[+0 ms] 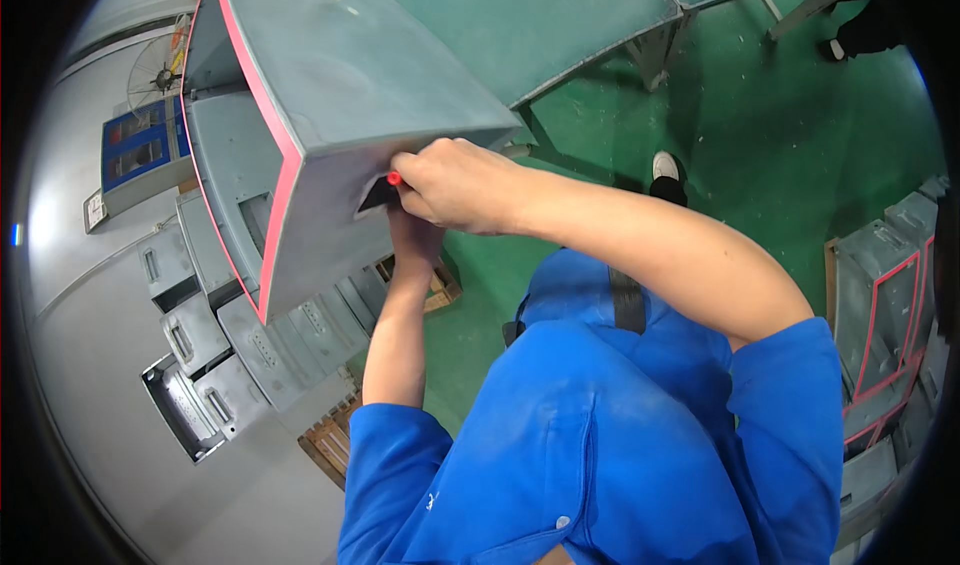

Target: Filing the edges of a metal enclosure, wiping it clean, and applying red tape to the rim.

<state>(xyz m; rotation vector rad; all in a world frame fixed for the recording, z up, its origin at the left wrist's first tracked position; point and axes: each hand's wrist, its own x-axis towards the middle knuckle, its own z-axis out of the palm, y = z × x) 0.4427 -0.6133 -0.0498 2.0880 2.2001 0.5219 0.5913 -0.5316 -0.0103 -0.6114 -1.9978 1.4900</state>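
Observation:
A large grey metal cabinet box (370, 55), its open front edged with pink tape, lies on the green table at the upper left. My right hand (455, 183) is closed at its near side, gripping a slim thing with a round red end (395, 178); the rest of that thing is hidden in the fist. Just beside the red end a dark rectangular cutout (377, 195) pierces the panel. My left hand (413, 233) is raised against the same panel, directly below the right, in shadow; its fingers are hidden.
Several grey metal boxes (290, 340) stand at the left, near a wooden pallet (330, 435). More pink-taped boxes (880, 305) are stacked at the right. A fan (163, 79) and a blue cabinet (145, 145) stand farther left. Other people's shoes (665, 166) show beyond the table (560, 25).

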